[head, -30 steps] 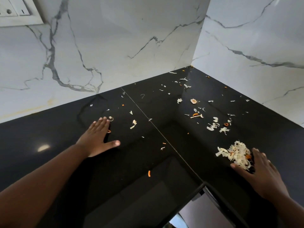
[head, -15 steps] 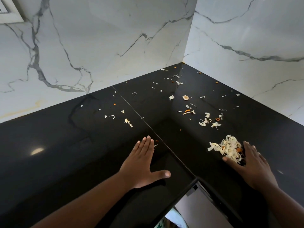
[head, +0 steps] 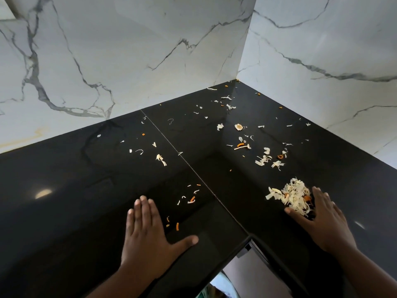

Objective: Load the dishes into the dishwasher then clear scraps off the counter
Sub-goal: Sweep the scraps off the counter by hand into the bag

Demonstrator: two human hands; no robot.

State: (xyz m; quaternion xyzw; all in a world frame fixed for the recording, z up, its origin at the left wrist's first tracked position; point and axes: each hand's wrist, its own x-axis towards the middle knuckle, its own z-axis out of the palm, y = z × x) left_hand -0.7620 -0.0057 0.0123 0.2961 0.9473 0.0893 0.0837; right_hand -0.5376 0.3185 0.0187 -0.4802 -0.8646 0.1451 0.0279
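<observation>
We are in the scrap-clearing half of the task, judging by the bare glossy black stone tabletop (head: 64, 211) with no dishes in view. Our left hand (head: 148, 235) lies flat on the tabletop near its front edge, fingers straight and together, thumb stretched out toward the inner corner of the L. Our right hand (head: 322, 220) is also flat and spread, its thumb and forefinger touching the heaped pile of pale shredded vegetable peelings with orange bits (head: 292, 196), which sits on the right wing of the tabletop just beyond that hand. A few small orange and white scraps (head: 189, 200) lie just past the left fingertips, close to the thin seam in the stone (head: 193, 172). More loose white and orange shreds (head: 264, 160) are strewn further back, thinning out toward the far corner where the two white marble-veined walls (head: 129, 61) meet. The next move, we judge, calls for sweeping the left-side bits across the seam toward the pile, then raking the far shreds forward. The seam may catch fine pieces, and the walls leave little room at the far corner. Below the inner corner a gap shows something pale and green we cannot identify.
</observation>
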